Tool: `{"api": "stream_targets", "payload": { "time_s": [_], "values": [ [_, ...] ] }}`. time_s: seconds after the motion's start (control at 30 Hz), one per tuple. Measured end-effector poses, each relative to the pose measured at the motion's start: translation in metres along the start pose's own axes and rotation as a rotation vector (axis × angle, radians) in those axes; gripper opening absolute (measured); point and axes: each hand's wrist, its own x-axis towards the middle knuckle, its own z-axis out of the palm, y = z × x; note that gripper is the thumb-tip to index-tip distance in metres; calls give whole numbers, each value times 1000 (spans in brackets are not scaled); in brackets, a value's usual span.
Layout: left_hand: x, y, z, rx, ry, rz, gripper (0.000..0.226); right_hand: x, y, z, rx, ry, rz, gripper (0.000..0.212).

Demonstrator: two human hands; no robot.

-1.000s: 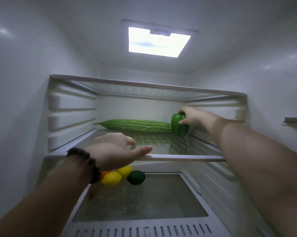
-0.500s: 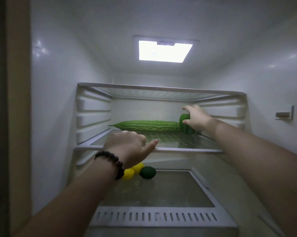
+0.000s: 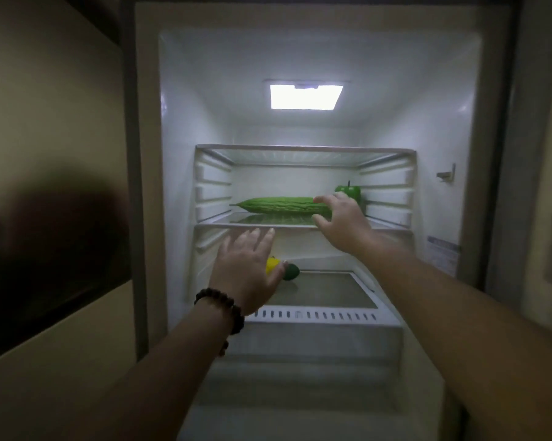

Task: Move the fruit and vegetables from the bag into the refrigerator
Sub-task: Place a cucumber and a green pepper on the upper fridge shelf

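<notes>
The refrigerator stands open in front of me. On its middle glass shelf [image 3: 214, 225] lie a long bumpy green gourd [image 3: 278, 205] and, at the back right, an upright green pepper [image 3: 351, 190]. My right hand [image 3: 341, 222] hovers in front of the shelf with fingers spread and holds nothing, clear of the pepper. My left hand [image 3: 247, 268], with a dark bead bracelet on the wrist, is held flat with straight fingers below the shelf edge. Behind it on the lower shelf [image 3: 332, 294] lie a yellow lemon [image 3: 271, 264] and a dark green round fruit [image 3: 291, 271], both partly hidden.
An upper glass shelf [image 3: 303, 151] sits under the lit ceiling lamp [image 3: 305, 97]. A white vented strip [image 3: 316, 315] fronts the lower shelf. The fridge frame [image 3: 131, 186] and a dark cabinet panel [image 3: 52, 186] lie to the left. The bag is not in view.
My right hand has let go of the green pepper, which now stands alone on the shelf. Both hands have drawn back out of the fridge, and my view has pulled away.
</notes>
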Motion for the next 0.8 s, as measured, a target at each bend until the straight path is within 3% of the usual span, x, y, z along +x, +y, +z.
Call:
{"api": "stream_targets", "payload": {
  "time_s": [0.2, 0.4, 0.57, 0.8],
  "values": [
    [-78, 7, -19, -109, 10, 23, 74, -110, -39, -19, -35, 27, 25, 40],
    [-190, 24, -28, -250, -119, 53, 68, -247, -78, -23, -92, 9, 99, 40],
    [-284, 34, -39, -354, -281, 56, 60, -363, -92, -16, -149, 22, 240, 38],
    [-377, 85, -54, -392, -462, 179, 78, -513, -103, -46, -239, 25, 497, 40]
  ]
}}
